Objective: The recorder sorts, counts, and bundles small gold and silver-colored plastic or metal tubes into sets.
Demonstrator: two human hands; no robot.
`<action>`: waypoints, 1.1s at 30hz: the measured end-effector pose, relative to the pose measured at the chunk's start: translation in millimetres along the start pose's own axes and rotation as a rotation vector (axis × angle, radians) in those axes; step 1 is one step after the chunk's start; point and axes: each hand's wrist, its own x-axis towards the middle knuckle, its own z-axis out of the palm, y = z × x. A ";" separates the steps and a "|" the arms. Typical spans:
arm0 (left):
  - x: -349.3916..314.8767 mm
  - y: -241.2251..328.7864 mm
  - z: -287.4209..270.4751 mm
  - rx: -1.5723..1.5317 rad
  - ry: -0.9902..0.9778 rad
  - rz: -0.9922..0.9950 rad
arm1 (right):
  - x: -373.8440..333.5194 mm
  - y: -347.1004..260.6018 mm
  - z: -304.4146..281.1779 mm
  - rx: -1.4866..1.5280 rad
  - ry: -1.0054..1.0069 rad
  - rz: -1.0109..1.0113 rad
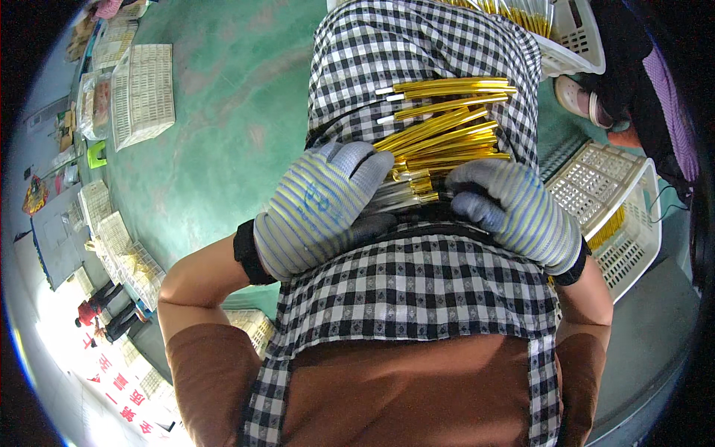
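Many slender gold foil sticks (439,138) lie across the lap of my black-and-white checked apron (402,287), some with white tips at their left ends. My left hand (320,205), in a grey striped knit glove, is closed around the left side of a small bundle with clear or whitish ends (395,197). In a matching glove, my right hand (521,212) sits at the right end of that bundle, its fingers curled and drawn together. What lies between the right fingers is mostly hidden.
A white basket (588,37) of gold sticks stands beyond my knees. More white baskets (633,238) stand at my right, with gold sticks inside one. Another person's shoe (581,100) is at the far right. Crates (145,93) line the left side of the green floor (223,97).
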 end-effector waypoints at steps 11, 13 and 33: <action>-8.1 2.6 14.1 -0.149 0.030 -0.149 | 19.6 1.8 6.5 0.046 -0.252 -0.042; -10.2 -4.8 26.8 -0.237 0.050 -0.149 | 26.5 -2.3 5.9 0.108 -0.333 -0.004; -17.6 -17.8 34.4 -0.857 0.138 -0.426 | 46.7 -0.6 12.0 0.545 -0.219 -0.194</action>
